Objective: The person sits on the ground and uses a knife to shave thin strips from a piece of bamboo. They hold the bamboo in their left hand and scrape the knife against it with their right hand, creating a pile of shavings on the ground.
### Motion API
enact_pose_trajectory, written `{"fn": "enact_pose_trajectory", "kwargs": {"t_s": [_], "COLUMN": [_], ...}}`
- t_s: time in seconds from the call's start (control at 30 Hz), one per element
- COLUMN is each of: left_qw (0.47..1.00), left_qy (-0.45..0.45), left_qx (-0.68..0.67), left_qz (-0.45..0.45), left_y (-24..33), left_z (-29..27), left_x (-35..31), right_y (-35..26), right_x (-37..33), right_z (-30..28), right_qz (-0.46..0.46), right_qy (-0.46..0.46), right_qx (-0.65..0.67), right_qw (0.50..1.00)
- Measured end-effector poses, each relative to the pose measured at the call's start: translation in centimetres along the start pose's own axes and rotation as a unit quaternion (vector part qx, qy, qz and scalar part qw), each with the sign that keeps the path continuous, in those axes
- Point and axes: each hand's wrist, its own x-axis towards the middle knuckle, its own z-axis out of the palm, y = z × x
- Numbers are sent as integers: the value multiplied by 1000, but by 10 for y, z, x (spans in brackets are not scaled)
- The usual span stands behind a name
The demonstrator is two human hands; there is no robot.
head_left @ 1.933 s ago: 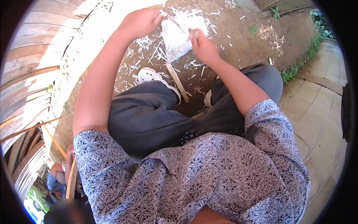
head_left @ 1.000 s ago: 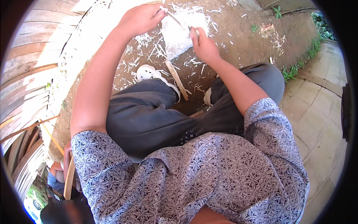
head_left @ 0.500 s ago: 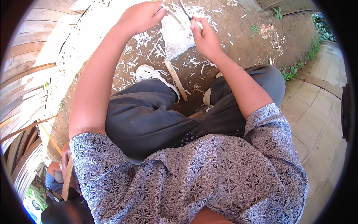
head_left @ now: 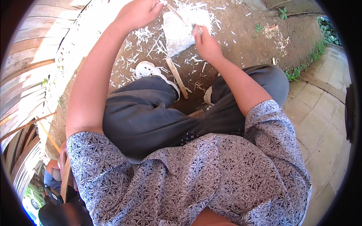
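Observation:
At the top of the view my left hand (head_left: 138,15) is closed on one end of a thin wooden stick (head_left: 175,14), which slants down to the right. My right hand (head_left: 207,44) grips a knife by its handle (head_left: 197,30). Motion smears that hand's fingers, and the blade is hard to make out near the stick's lower end. Beneath both hands lies a whitish, cloth-like piece (head_left: 176,40) on the ground. Pale wood shavings (head_left: 145,35) are scattered around it.
A short wooden strip (head_left: 176,77) lies between my white shoes (head_left: 148,69). Wooden slats (head_left: 34,41) line the left side, and paving (head_left: 320,109) runs along the right. Another person (head_left: 56,175) is partly visible at the lower left.
My right hand has moved a little downward with the knife, whose blade was plainly visible before and is now blurred. My left hand and the stick have shifted slightly up and left.

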Motion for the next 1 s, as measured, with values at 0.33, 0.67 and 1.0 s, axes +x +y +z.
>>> {"fn": "enact_pose_trajectory", "kwargs": {"t_s": [0.33,0.67,1.0], "left_qw": [998,995,994], "left_qy": [-29,-13,-2], "left_qx": [16,22,22], "left_qz": [45,91,110], "left_y": [3,-13,-10], "left_z": [0,0,0], "left_x": [9,6,4], "right_y": [15,29,4], "right_x": [13,5,4], "right_z": [0,-6,-4], "right_qz": [-11,-32,24], "right_qy": [-43,-35,-105], "right_qx": [-61,-5,-87], "right_qw": [997,999,990]}}
